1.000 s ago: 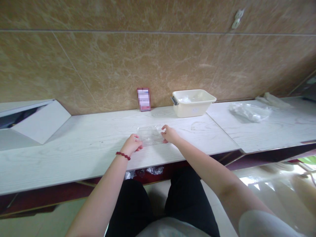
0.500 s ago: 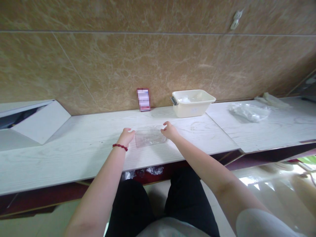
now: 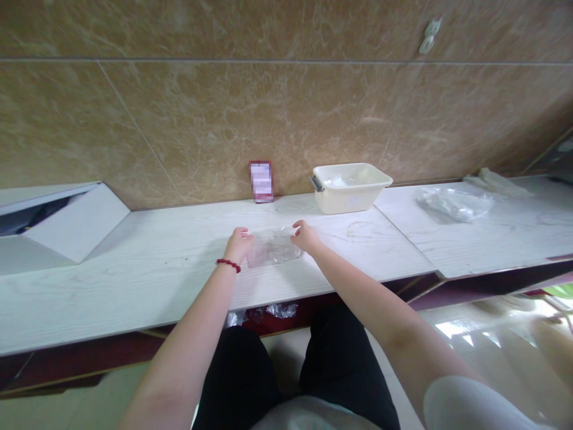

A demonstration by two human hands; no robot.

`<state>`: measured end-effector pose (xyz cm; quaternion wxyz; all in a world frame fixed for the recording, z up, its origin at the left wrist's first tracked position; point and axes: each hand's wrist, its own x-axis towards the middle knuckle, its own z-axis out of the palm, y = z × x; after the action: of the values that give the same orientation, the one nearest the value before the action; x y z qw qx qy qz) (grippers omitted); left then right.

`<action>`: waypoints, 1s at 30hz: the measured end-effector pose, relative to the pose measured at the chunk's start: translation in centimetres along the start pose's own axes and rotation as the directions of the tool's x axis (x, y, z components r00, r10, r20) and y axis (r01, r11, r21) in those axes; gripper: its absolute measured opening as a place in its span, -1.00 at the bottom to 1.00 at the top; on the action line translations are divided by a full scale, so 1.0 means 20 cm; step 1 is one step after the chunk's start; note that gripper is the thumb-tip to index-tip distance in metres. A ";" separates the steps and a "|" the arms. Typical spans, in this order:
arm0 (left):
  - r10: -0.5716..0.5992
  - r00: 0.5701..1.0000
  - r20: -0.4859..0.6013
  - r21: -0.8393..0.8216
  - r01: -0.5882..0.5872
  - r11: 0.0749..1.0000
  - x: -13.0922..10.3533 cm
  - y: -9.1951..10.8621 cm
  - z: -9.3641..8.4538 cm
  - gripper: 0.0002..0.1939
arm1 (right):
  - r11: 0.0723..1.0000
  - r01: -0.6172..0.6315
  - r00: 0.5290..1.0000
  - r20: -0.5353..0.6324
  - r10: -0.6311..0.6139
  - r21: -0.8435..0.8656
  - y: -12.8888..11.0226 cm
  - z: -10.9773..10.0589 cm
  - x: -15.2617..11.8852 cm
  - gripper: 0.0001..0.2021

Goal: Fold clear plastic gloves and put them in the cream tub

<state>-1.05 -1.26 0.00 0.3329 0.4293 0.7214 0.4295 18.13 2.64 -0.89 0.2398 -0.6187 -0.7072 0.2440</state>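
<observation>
A clear plastic bag (image 3: 273, 246) lies flat on the white wood-grain tabletop (image 3: 179, 263), between my two hands. My left hand (image 3: 240, 243), with a red bead bracelet on the wrist, is closed at the bag's left edge. At the bag's upper right, my right hand (image 3: 305, 236) pinches the plastic between thumb and fingers.
A cream plastic bin (image 3: 347, 200) with clear plastic inside stands behind my right hand. A small red-edged card (image 3: 262, 181) leans on the wall. Clear plastic bags (image 3: 456, 204) lie at the right, an open white box (image 3: 80, 224) at the left.
My left hand has moved a little right, over the bag's left edge. My right hand has hardly moved.
</observation>
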 end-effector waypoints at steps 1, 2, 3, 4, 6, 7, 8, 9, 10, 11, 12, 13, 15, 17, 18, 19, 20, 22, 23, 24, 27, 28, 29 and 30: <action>0.053 0.999 0.005 0.054 -0.053 0.997 0.00 0.00 0.01 -0.72 | 1.000 0.002 1.000 0.002 -0.001 -0.007 0.01 0.00 0.00 -0.68; 0.128 0.991 0.031 0.107 -0.131 0.986 0.00 0.01 0.01 -0.73 | 1.000 0.000 1.000 0.003 0.000 -0.012 0.01 0.00 0.00 -0.68; 0.217 0.973 0.078 0.172 -0.227 0.959 -0.01 0.01 0.03 -0.73 | 1.000 0.000 1.000 0.006 0.000 -0.016 0.01 -0.01 0.00 -0.68; 0.311 0.938 0.150 0.252 -0.341 0.906 -0.01 0.01 0.04 -0.73 | 1.000 -0.003 1.000 0.010 0.003 -0.019 0.01 -0.01 0.00 -0.67; 0.451 0.825 0.341 0.382 -0.560 0.735 -0.02 0.02 0.08 -0.69 | 1.000 -0.011 1.000 0.017 0.012 -0.025 0.01 -0.01 0.00 -0.65; 0.479 0.767 0.427 0.410 -0.636 0.653 -0.03 0.02 0.09 -0.66 | 1.000 -0.013 1.000 0.021 0.014 -0.026 0.01 -0.01 0.00 -0.65; 0.487 0.725 0.487 0.416 -0.682 0.601 -0.03 0.02 0.11 -0.64 | 1.000 -0.014 1.000 0.027 0.015 -0.025 0.01 -0.02 0.00 -0.64; 0.485 0.694 0.532 0.414 -0.713 0.567 -0.03 0.02 0.13 -0.61 | 1.000 -0.015 0.999 0.033 0.015 -0.021 0.01 -0.02 0.00 -0.63; 0.479 0.670 0.567 0.409 -0.734 0.542 -0.04 0.01 0.14 -0.59 | 1.000 -0.016 0.999 0.038 0.016 -0.016 0.00 -0.02 -0.01 -0.63; 0.474 0.648 0.596 0.404 -0.753 0.520 -0.04 0.01 0.15 -0.56 | 1.000 -0.019 0.999 0.044 0.019 -0.011 0.00 -0.02 -0.01 -0.62; 0.471 0.628 0.619 0.399 -0.769 0.500 -0.04 0.01 0.16 -0.54 | 1.000 -0.024 0.999 0.048 0.024 -0.007 0.00 -0.02 -0.01 -0.62; 0.469 0.610 0.639 0.394 -0.783 0.482 -0.04 0.00 0.16 -0.52 | 1.000 -0.029 0.998 0.051 0.029 -0.004 0.00 -0.03 -0.01 -0.62; 0.466 0.584 0.665 0.380 -0.801 0.462 -0.04 0.00 0.17 -0.49 | 0.999 -0.034 0.998 0.052 0.034 0.006 0.01 -0.03 -0.01 -0.62; 0.468 0.568 0.677 0.366 -0.812 0.455 -0.05 -0.01 0.18 -0.48 | 0.999 -0.037 0.998 0.052 0.035 0.023 0.01 -0.03 0.00 -0.62; 0.471 0.561 0.681 0.360 -0.816 0.452 -0.05 -0.01 0.18 -0.48 | 0.999 -0.038 0.998 0.052 0.037 0.032 0.01 -0.03 0.00 -0.63; 0.475 0.551 0.686 0.354 -0.823 0.444 -0.05 -0.01 0.18 -0.49 | 0.998 -0.042 0.998 0.052 0.040 0.041 0.01 -0.03 0.00 -0.63; 0.481 0.539 0.691 0.349 -0.832 0.431 -0.06 -0.02 0.18 -0.50 | 0.998 -0.049 0.998 0.052 0.046 0.051 0.01 -0.03 0.00 -0.64; 0.491 0.516 0.702 0.349 -0.850 0.394 -0.06 -0.02 0.18 -0.51 | 0.994 -0.075 0.996 0.054 0.071 0.082 0.01 -0.03 -0.01 -0.66; 0.491 0.507 0.708 0.355 -0.857 0.373 -0.06 -0.03 0.18 -0.51 | 0.989 -0.098 0.994 0.063 0.091 0.112 0.01 -0.03 -0.01 -0.68; 0.488 0.502 0.714 0.366 -0.862 0.351 -0.06 -0.03 0.19 -0.50 | 0.981 -0.123 0.991 0.079 0.112 0.150 0.01 -0.04 -0.02 -0.69; 0.460 0.506 0.729 0.420 -0.862 0.283 -0.06 -0.04 0.19 -0.48 | 0.949 -0.169 0.976 0.177 0.124 0.265 0.02 -0.06 -0.07 -0.70; 0.449 0.509 0.735 0.439 -0.861 0.257 -0.06 -0.04 0.19 -0.47 | 0.945 -0.163 0.972 0.211 0.105 0.283 0.03 -0.07 -0.09 -0.69; 0.439 0.510 0.740 0.456 -0.860 0.230 -0.06 -0.04 0.19 -0.46 | 0.948 -0.147 0.969 0.235 0.080 0.283 0.03 -0.08 -0.12 -0.67; 0.432 0.509 0.744 0.468 -0.859 0.206 -0.06 -0.04 0.19 -0.44 | 0.955 -0.123 0.967 0.249 0.054 0.269 0.04 -0.09 -0.14 -0.65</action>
<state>2.37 -1.21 -2.18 0.0334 0.8846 0.4639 0.0343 20.18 0.04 -0.13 0.2274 -0.5753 -0.6603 0.4258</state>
